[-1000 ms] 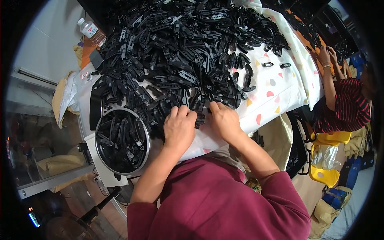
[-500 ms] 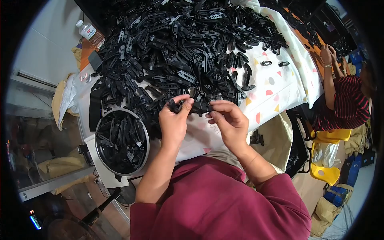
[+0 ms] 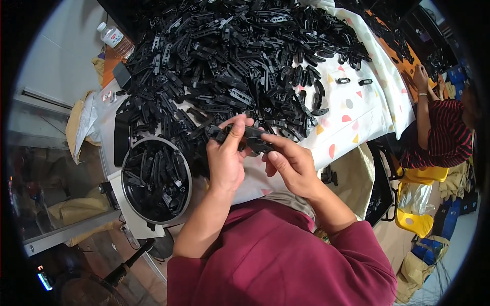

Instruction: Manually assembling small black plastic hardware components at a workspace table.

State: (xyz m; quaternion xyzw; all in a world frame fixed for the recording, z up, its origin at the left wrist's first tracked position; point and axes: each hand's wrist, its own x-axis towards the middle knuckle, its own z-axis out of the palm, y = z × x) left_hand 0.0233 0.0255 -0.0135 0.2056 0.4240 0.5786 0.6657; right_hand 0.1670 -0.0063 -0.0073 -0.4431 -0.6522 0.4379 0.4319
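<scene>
A big heap of small black plastic parts [image 3: 245,56] covers a table with a white patterned cloth [image 3: 352,115]. My left hand [image 3: 226,158] is raised above the table's near edge, its fingers pinching a black plastic part [image 3: 217,132]. My right hand [image 3: 288,163] is beside it, gripping a second black plastic part [image 3: 258,140] that meets the first one between the hands. A round grey-rimmed bowl [image 3: 130,158] filled with the same black parts sits just left of my left hand.
A clear water bottle [image 3: 116,40] stands at the table's far left corner. Another person in a striped top [image 3: 444,137] sits at the right on a yellow stool [image 3: 416,222]. Bags and sacks lie on the floor at left and right.
Both hands lifted off the pile at the table edge, each taking a black part, and brought the two parts together in front of me.
</scene>
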